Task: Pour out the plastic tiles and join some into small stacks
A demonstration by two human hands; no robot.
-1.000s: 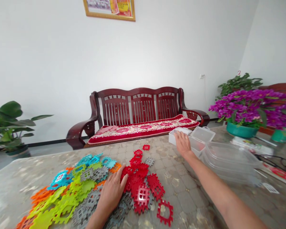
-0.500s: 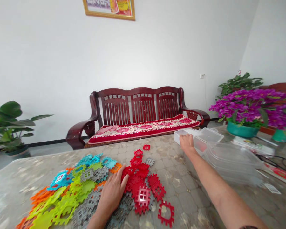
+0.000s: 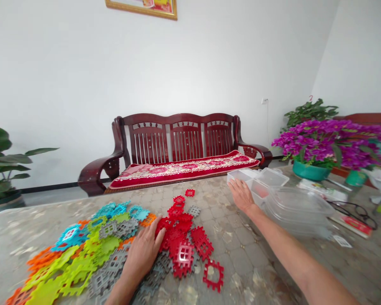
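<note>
My left hand [image 3: 143,250] rests with its fingers spread on a pile of toothed plastic building tiles. Red tiles [image 3: 184,254] lie by its fingertips, and grey tiles [image 3: 155,271] spread under and beside the palm. Lime green tiles [image 3: 79,271] and blue tiles [image 3: 70,235] are heaped to its left. At the right, my right hand [image 3: 242,195] lies over the near left edge of a clear divided plastic box [image 3: 258,190], fingers stretched out. Its fingertips reach the rim; their contact with it is hard to make out. Something reddish shows through one compartment.
A transparent lid or tray [image 3: 300,207] stands beside the box. Farther right are a teal pot [image 3: 311,170] of purple flowers, glasses [image 3: 357,212] and a red booklet [image 3: 352,224]. Beyond the table [image 3: 235,258] stands a wooden bench [image 3: 186,140].
My right hand has drawn back slightly from inside the box to its near edge, and its fingers have straightened. The left hand stays on the tiles. The view has shifted a little.
</note>
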